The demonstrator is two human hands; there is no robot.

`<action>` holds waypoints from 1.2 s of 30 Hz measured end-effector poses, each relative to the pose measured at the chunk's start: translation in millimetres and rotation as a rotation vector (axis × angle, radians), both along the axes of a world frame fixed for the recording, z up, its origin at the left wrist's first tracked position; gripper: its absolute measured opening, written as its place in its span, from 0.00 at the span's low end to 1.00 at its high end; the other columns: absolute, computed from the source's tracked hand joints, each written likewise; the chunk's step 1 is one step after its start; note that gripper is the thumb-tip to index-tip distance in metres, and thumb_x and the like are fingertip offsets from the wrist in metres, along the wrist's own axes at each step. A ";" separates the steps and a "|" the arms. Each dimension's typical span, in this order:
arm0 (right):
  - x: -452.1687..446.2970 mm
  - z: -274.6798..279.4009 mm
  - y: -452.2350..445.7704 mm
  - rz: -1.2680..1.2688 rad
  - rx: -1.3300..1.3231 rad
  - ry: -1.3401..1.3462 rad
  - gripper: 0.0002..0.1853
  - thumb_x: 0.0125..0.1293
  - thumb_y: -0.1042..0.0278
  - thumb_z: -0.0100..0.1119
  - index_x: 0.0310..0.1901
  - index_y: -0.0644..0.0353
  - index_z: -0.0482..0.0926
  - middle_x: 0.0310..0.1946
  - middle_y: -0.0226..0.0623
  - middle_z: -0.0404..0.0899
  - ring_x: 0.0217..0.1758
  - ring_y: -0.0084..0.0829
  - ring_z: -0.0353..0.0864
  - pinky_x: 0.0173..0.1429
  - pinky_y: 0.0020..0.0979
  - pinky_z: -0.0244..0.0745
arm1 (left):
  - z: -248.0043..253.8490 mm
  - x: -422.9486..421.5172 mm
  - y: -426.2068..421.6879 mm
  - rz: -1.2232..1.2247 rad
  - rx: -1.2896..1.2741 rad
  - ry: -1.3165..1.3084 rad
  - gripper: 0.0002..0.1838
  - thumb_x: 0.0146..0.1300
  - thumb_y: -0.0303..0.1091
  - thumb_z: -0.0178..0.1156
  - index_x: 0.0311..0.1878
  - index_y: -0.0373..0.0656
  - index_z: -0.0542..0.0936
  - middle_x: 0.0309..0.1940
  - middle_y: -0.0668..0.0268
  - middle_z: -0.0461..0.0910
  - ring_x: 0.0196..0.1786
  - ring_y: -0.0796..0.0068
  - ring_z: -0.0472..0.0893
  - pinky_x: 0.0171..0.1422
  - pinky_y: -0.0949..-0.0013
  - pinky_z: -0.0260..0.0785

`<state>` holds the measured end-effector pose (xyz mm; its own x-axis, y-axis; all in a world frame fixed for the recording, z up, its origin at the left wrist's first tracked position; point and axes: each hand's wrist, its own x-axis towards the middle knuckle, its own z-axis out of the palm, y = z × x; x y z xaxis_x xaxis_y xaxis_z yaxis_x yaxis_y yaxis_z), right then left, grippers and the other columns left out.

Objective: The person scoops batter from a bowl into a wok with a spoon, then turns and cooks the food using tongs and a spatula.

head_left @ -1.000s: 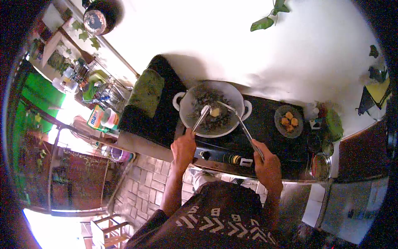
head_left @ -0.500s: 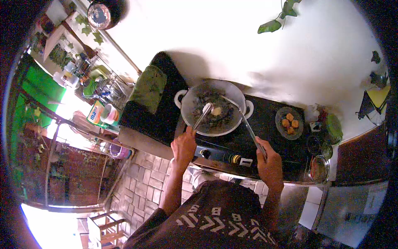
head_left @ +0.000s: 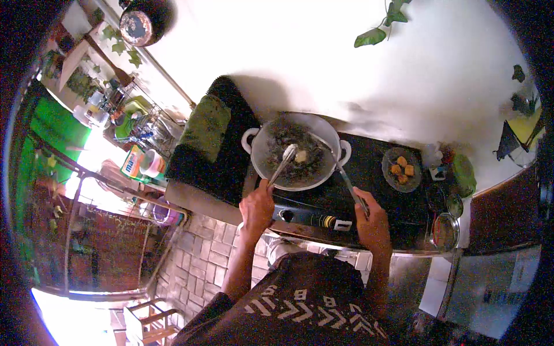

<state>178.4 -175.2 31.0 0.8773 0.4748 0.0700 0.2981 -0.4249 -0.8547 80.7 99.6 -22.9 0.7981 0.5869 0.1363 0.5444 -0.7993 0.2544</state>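
Note:
A pale two-handled wok (head_left: 259,164) stands on the black stove (head_left: 369,155), its inside dark. In it lies a small pale-yellow piece of food (head_left: 300,156). My left hand (head_left: 257,206) is closed on slim metal tongs (head_left: 281,168), whose shiny tip is in the wok beside the piece. My right hand (head_left: 370,216) is wrapped round the handle of a long metal spatula (head_left: 345,176). The spatula reaches over the wok's right side, its far end inside. Right of the wok, a clear plate (head_left: 398,184) holds several golden-brown fried pieces (head_left: 402,167).
A green cloth (head_left: 206,130) lies over a black ridged cover left of the wok. Jars and a lidded glass container (head_left: 445,232) stand at the stove's right end. A dish rack (head_left: 153,118) and a cup (head_left: 152,163) are at left. A wooden stool (head_left: 151,323) stands on the brick floor.
The view has shifted slightly. My right hand has moved a little to the left with the spatula. Both utensils stay in the wok, and the food piece sits close to the tongs' tip as before.

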 end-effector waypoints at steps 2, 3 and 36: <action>0.7 -7.0 -5.8 -0.018 0.037 -0.035 0.18 0.72 0.73 0.51 0.62 0.59 0.76 0.54 0.49 0.82 0.55 0.45 0.84 0.60 0.37 0.74 | -2.0 -3.6 5.4 0.042 -0.033 0.055 0.09 0.74 0.44 0.51 0.46 0.50 0.74 0.28 0.53 0.84 0.32 0.44 0.84 0.33 0.42 0.74; -2.1 -1.5 -4.8 -0.008 0.037 -0.031 0.18 0.72 0.73 0.51 0.62 0.59 0.76 0.54 0.49 0.82 0.55 0.45 0.84 0.60 0.37 0.74 | -3.7 -5.0 7.8 0.052 -0.017 -0.003 0.10 0.75 0.44 0.50 0.47 0.50 0.74 0.27 0.52 0.83 0.32 0.43 0.84 0.34 0.41 0.73; 2.8 39.9 14.3 0.176 -0.331 -0.059 0.16 0.69 0.66 0.56 0.58 0.52 0.79 0.38 0.52 0.84 0.40 0.55 0.85 0.47 0.46 0.79 | 1.3 2.1 29.7 -0.124 0.079 0.305 0.15 0.70 0.44 0.55 0.37 0.44 0.83 0.31 0.55 0.86 0.35 0.53 0.87 0.36 0.50 0.79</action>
